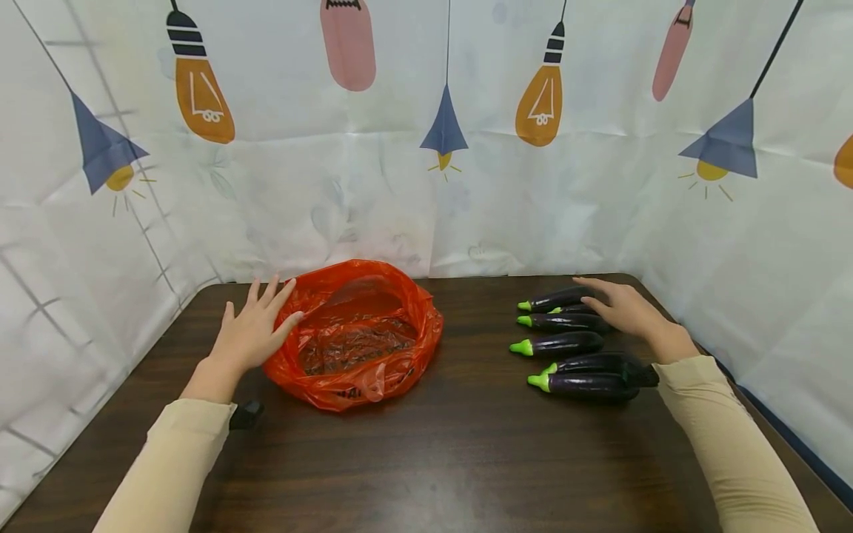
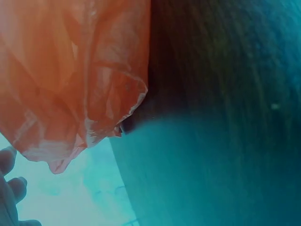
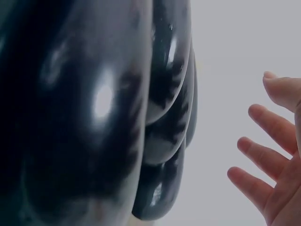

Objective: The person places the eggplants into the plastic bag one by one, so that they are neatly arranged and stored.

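Note:
A red plastic bag (image 1: 356,385) stands with its mouth spread wide on the left half of the table. Beside its left rim is my left hand (image 1: 249,333), fingers straight and spread, the thumb overlapping the bag's edge in the head view. In the left wrist view the bag's side (image 2: 70,70) fills the upper left. Several dark eggplants (image 1: 560,343) with bright green stems lie in a group at the right. My right hand (image 1: 623,307) is held over the far eggplants, holding nothing. The right wrist view shows its fingers (image 3: 265,157) extended, apart from the glossy eggplants (image 3: 94,113).
The dark wooden table (image 1: 426,459) reaches back to a white printed curtain (image 1: 386,192) with lamp patterns, which also runs along both sides. A small black object (image 1: 246,415) shows by the left cuff.

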`<move>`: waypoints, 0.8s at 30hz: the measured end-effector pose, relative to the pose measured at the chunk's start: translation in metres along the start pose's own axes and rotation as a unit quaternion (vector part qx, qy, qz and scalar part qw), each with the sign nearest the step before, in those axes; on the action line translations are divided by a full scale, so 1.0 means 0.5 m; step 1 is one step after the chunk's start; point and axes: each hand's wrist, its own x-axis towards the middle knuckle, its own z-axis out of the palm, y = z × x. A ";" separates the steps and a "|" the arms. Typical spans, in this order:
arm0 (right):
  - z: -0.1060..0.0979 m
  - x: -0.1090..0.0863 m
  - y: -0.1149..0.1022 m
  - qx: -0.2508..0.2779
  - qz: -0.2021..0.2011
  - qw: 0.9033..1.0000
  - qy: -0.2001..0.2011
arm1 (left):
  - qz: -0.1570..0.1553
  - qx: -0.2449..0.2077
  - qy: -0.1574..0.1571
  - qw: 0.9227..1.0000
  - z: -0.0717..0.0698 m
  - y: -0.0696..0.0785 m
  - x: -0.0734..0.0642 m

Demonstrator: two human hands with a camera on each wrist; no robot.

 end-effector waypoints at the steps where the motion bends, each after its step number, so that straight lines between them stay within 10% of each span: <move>1: -0.001 -0.002 0.003 0.000 0.002 1.000 0.000 | -0.002 -0.002 -0.001 1.000 0.001 -0.001 0.000; 24: -0.024 -0.031 0.080 0.028 0.022 0.999 -0.005 | -0.017 -0.028 0.011 0.999 0.002 -0.007 -0.005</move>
